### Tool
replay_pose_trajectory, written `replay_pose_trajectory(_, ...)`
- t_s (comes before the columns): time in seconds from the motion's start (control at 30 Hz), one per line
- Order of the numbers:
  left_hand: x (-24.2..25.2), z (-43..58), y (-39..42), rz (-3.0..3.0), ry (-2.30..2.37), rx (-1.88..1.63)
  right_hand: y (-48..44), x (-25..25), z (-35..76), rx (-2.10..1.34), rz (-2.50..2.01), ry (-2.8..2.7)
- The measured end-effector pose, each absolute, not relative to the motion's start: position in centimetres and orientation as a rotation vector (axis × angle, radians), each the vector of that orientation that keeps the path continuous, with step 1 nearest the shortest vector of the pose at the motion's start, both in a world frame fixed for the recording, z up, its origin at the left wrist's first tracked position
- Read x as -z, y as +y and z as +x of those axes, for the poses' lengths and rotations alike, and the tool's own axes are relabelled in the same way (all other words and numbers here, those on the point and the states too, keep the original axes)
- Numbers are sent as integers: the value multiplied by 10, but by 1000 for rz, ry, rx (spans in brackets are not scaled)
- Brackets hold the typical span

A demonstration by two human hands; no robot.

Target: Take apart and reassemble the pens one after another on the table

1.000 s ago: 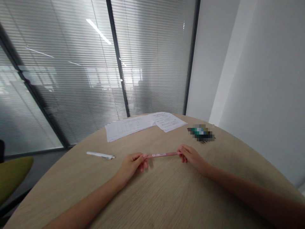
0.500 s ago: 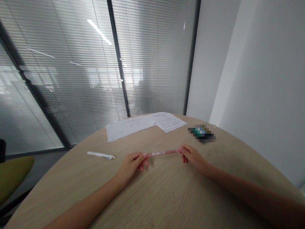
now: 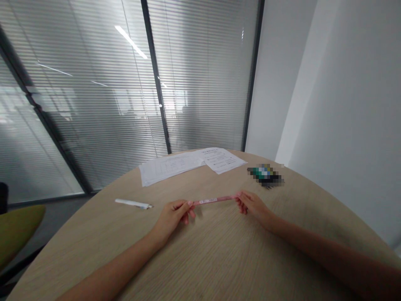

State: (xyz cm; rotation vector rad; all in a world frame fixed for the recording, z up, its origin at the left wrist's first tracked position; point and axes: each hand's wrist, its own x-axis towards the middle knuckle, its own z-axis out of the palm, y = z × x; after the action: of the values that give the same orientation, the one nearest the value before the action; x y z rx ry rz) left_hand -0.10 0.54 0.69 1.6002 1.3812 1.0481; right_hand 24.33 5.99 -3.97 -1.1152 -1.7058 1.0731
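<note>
A thin pink stick (image 3: 216, 200) with a pale printed label at its middle stretches nearly level between my two hands; its exact kind is unclear. My left hand (image 3: 176, 214) pinches its left end between thumb and forefinger, the other fingers curled below. At the opposite end, my right hand (image 3: 252, 205) grips it with closed fingertips. Both ends are hidden under the fingers. To the left of my left hand, a white pen (image 3: 133, 203) lies on the wooden table (image 3: 213, 255).
Printed sheets of paper (image 3: 175, 165) lie at the table's far side. Right of them sits a pixelated dark and green item (image 3: 265, 174). A yellow-green chair (image 3: 20, 232) stands at the left, and glass panels with blinds (image 3: 203, 75) rise behind the table.
</note>
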Motion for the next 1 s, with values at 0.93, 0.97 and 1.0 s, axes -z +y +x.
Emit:
replay_pose_trajectory(0.93,-5,0,7,1456,1361,-1115,64,47,248,-958,-1128,-1776)
replay_pose_trajectory(0.97,-5,0,7,1453,1360,-1119,63,47,247,-970,-1122,-1770)
replay_pose_trajectory(1.0,-5,0,7,1451,1359,-1123,62,46,247,-987,-1115,-1761)
